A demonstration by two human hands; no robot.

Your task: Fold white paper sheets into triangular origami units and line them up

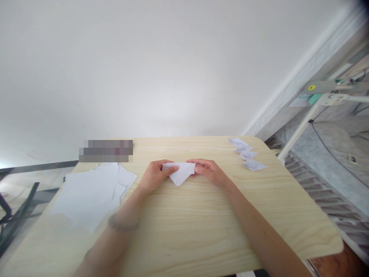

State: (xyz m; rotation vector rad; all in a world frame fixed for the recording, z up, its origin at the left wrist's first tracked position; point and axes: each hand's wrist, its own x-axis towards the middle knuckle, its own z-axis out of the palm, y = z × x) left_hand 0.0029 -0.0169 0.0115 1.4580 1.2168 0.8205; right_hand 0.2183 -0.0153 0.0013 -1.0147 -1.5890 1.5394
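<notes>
A small folded white paper, its point turned toward me, is held between both hands over the middle of the table. My left hand grips its left end, with the thumb pressed on the front face. At the right end, my right hand pinches the paper's corner between thumb and fingers. Some fingertips of both hands are hidden behind the paper. Off to the right lie several folded white paper pieces, set in a slanting row.
Loose white sheets lie in a pile on the left of the wooden table. A blurred-out dark object sits at the back left. Behind the table rises a white wall. A white metal frame stands to the right.
</notes>
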